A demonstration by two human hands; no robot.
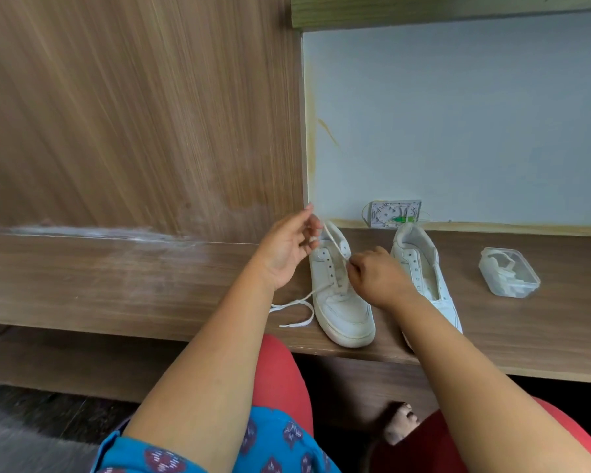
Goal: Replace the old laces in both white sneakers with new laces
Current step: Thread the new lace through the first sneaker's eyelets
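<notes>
Now your L hand (289, 249) pinches the lace (333, 242) above the left sneaker (342, 302); R hand (377, 276) pinches it by the eyelets, right sneaker (423, 268) unlaced.

White sneakers: two, the left sneaker (342, 295) and the right sneaker (423, 268)
Laces: one white lace (299, 303), threaded in the left sneaker
Clear plastic containers: one (509, 276)
Hands: two, the left hand (285, 249) and the right hand (379, 276)
Wall boxes: one (394, 213)
Bare feet: one (400, 423)
Benches: one (116, 285)
</notes>
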